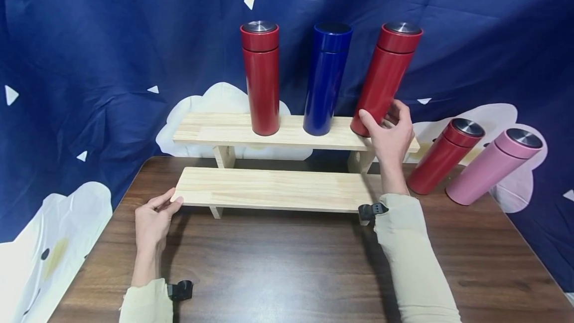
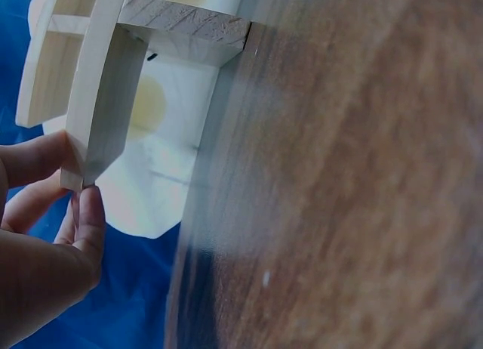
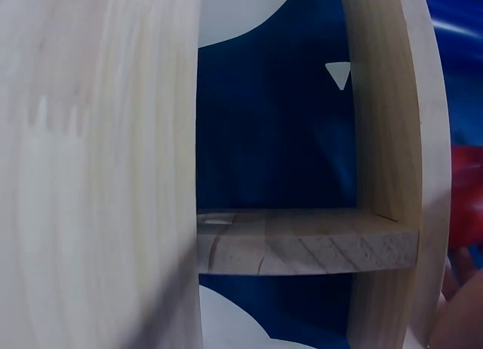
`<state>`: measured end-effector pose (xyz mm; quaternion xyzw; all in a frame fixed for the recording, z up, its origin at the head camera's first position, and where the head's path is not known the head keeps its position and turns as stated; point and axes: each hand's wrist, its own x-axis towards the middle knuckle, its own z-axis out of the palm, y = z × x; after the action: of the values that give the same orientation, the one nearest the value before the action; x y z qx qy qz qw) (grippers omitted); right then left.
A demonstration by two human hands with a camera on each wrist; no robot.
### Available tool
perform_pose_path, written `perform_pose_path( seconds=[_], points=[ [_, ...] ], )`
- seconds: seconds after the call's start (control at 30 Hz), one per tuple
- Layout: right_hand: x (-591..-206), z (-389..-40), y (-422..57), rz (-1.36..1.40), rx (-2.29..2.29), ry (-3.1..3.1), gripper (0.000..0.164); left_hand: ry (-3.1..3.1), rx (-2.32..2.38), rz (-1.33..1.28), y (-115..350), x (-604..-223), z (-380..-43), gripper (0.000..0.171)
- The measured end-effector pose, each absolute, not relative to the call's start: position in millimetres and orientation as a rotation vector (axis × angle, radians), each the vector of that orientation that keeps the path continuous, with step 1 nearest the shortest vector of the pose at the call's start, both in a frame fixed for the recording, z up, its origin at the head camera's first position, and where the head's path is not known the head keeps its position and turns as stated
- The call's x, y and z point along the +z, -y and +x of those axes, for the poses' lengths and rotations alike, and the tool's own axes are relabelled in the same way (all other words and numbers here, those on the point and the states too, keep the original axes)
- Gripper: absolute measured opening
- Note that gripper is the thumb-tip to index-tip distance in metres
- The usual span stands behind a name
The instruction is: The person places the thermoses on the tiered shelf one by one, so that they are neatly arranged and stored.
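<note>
A two-step wooden shelf (image 1: pixel 278 188) stands on the table. On its upper board, a red thermos bottle (image 1: pixel 264 83) stands left, a blue one (image 1: pixel 327 79) in the middle and a second red one (image 1: pixel 385 81) at the right. My right hand (image 1: pixel 392 131) has thumb and fingers round the lower part of that right red bottle, which sits at the board. At the left end of the lower board, my left hand (image 1: pixel 154 218) pinches the corner; in the left wrist view, the fingers (image 2: pixel 90 220) lie against the board's end. The right wrist view mostly shows the shelf's boards and support (image 3: pixel 302 247).
Another red bottle (image 1: pixel 446 156) and a pink bottle (image 1: pixel 493 166) stand on the brown wooden table (image 1: pixel 278 268), right of the shelf. A dark blue cloth (image 1: pixel 134 29) with white shapes hangs behind and beside the table.
</note>
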<state>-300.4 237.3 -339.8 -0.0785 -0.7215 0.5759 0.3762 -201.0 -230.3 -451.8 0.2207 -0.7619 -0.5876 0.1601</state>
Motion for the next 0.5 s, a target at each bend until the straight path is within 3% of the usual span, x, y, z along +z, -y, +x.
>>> perform_pose_path(
  seconds=[0.5],
  points=[
    [-348, -280, -246, -0.129, 1.57, 1.676, 0.062, 2.143, -1.703, 0.619, 231, -452, -201, 0.04]
  ],
)
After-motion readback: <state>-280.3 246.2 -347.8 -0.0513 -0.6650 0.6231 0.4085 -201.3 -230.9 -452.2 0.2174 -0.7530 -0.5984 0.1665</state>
